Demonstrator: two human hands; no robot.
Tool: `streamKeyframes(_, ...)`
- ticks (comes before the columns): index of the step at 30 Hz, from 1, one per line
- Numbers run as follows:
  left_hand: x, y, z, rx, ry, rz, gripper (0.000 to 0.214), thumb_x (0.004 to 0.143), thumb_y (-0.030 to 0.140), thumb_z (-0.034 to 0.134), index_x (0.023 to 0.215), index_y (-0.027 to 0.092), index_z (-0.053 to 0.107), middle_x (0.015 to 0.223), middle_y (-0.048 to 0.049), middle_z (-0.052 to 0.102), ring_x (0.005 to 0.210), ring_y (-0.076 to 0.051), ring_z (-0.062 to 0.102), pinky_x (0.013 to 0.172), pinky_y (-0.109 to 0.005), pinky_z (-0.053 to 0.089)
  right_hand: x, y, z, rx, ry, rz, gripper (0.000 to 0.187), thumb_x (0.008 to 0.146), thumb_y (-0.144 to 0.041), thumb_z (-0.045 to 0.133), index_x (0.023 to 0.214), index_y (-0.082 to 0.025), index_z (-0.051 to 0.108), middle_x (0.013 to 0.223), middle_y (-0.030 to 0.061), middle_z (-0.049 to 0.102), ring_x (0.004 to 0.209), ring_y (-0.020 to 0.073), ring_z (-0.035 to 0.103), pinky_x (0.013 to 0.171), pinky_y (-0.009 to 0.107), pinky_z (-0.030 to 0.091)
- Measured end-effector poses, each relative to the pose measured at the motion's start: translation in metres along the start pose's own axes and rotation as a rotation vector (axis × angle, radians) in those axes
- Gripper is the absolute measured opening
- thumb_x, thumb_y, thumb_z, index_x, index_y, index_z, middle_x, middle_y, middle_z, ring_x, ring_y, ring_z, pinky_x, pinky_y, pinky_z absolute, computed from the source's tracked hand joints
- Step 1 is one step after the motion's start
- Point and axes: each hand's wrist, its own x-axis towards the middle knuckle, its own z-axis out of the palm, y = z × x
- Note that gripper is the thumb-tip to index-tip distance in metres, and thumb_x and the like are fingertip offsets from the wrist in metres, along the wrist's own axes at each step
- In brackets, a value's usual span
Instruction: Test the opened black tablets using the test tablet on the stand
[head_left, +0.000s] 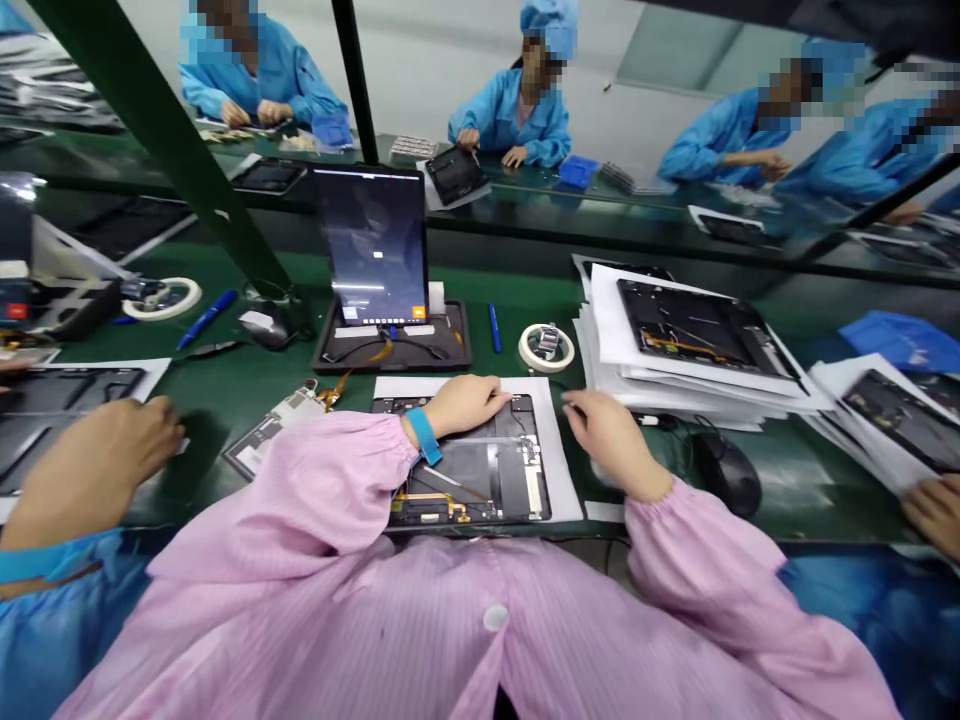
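Note:
An opened tablet housing (465, 465) with battery, boards and orange flex cables lies on a white sheet (562, 490) in front of me. Over its upper edge is my left hand (466, 402), a blue band at the wrist, its fingers drawn together and pointing right. Whatever lies under those fingertips is hidden. My right hand (611, 435) is just right of the sheet, its fingers bent together with the tips towards the housing. Anything between them is too small to make out. Behind the housing, a lit tablet screen (371, 245) stands upright in a black tray (330, 350).
A roll of tape (526, 355) and a blue pen (494, 328) lie behind my hands. Stacked sheets with another tablet housing (697, 325) stand right, near a black mouse (724, 475). A loose screen part (277, 425) lies left. Co-workers' hands (97, 450) are close on both sides.

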Motion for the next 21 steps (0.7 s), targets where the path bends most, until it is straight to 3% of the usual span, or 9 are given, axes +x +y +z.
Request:
streamKeyframes(2, 0.000, -0.001, 0.001, 0.038, -0.024, 0.024, 0.041, 0.096, 0.047, 0.037, 0.084, 0.019, 0.065, 0.081, -0.0076, 0.070, 0.075, -0.023, 0.064, 0.064, -0.030, 0.041, 0.022, 0.005, 0.009, -0.092, 0.052, 0.007, 0.030, 0.090, -0.012, 0.042, 0.110, -0.011, 0.063, 0.101, 0.0130, 0.067, 0.090, 0.0243, 0.061, 0.077, 0.035, 0.047)
streamKeyframes(4, -0.001, 0.000, 0.003, 0.079, -0.042, 0.044, 0.044, 0.097, 0.047, 0.035, 0.083, 0.019, 0.066, 0.084, -0.0089, 0.071, 0.077, -0.023, 0.065, 0.065, -0.031, 0.042, 0.042, 0.007, 0.019, -0.169, 0.025, -0.057, 0.040, 0.089, -0.008, 0.038, 0.125, -0.011, 0.056, 0.110, 0.0145, 0.065, 0.092, 0.0242, 0.060, 0.076, 0.033, 0.046)
streamKeyframes(8, -0.002, 0.000, 0.004, 0.105, -0.055, 0.056, 0.047, 0.097, 0.047, 0.033, 0.084, 0.018, 0.067, 0.086, -0.0089, 0.072, 0.078, -0.023, 0.066, 0.064, -0.030, 0.040, 0.055, 0.011, 0.020, -0.271, -0.113, -0.124, 0.046, 0.091, -0.014, 0.038, 0.136, -0.013, 0.049, 0.083, 0.0094, 0.068, 0.067, 0.0205, 0.060, 0.063, 0.030, 0.041)
streamKeyframes(10, -0.001, -0.002, 0.004, 0.105, -0.054, 0.061, 0.047, 0.097, 0.048, 0.033, 0.082, 0.018, 0.067, 0.084, -0.0083, 0.072, 0.076, -0.023, 0.065, 0.063, -0.030, 0.039, 0.046, 0.011, 0.007, -0.234, -0.024, -0.087, 0.045, 0.089, -0.012, 0.039, 0.131, -0.011, 0.052, 0.076, 0.0082, 0.067, 0.065, 0.0201, 0.059, 0.063, 0.030, 0.041)
streamKeyframes(13, 0.000, -0.004, 0.005, 0.099, -0.047, 0.065, 0.048, 0.097, 0.048, 0.033, 0.081, 0.019, 0.067, 0.083, -0.0079, 0.072, 0.074, -0.023, 0.065, 0.061, -0.030, 0.037, 0.020, 0.002, -0.020, 0.035, 0.266, 0.044, 0.030, 0.090, -0.021, 0.048, 0.116, -0.013, 0.060, 0.081, 0.0080, 0.066, 0.069, 0.0183, 0.059, 0.066, 0.030, 0.044)
streamKeyframes(15, -0.001, -0.005, 0.005, 0.090, -0.045, 0.066, 0.048, 0.097, 0.049, 0.032, 0.081, 0.018, 0.067, 0.082, -0.0079, 0.072, 0.074, -0.023, 0.064, 0.061, -0.030, 0.037, -0.001, -0.010, -0.031, 0.310, 0.309, 0.150, 0.023, 0.091, -0.032, 0.053, 0.105, -0.016, 0.060, 0.081, 0.0056, 0.066, 0.068, 0.0161, 0.059, 0.067, 0.029, 0.045)
streamKeyframes(16, -0.001, -0.006, 0.005, 0.085, -0.048, 0.066, 0.049, 0.097, 0.050, 0.032, 0.082, 0.018, 0.067, 0.082, -0.0079, 0.072, 0.074, -0.023, 0.064, 0.061, -0.030, 0.036, -0.010, -0.017, -0.033, 0.477, 0.251, 0.203, 0.022, 0.092, -0.036, 0.054, 0.103, -0.018, 0.059, 0.079, 0.0042, 0.066, 0.066, 0.0151, 0.059, 0.065, 0.028, 0.046)
streamKeyframes(19, -0.001, -0.006, 0.005, 0.078, -0.064, 0.063, 0.049, 0.097, 0.049, 0.032, 0.084, 0.018, 0.068, 0.083, -0.0083, 0.071, 0.074, -0.022, 0.063, 0.062, -0.030, 0.037, -0.031, -0.033, -0.021, 1.031, -0.087, 0.351, 0.025, 0.093, -0.042, 0.050, 0.103, -0.019, 0.051, 0.076, 0.0031, 0.067, 0.061, 0.0137, 0.059, 0.056, 0.027, 0.046)
streamKeyframes(21, -0.002, -0.005, 0.005, 0.075, -0.069, 0.060, 0.049, 0.097, 0.048, 0.032, 0.085, 0.017, 0.068, 0.083, -0.0085, 0.071, 0.074, -0.022, 0.063, 0.063, -0.030, 0.038, -0.036, -0.038, -0.006, 1.266, -0.202, 0.438, 0.027, 0.091, -0.045, 0.052, 0.099, -0.019, 0.047, 0.075, 0.0030, 0.067, 0.058, 0.0132, 0.058, 0.052, 0.025, 0.045)
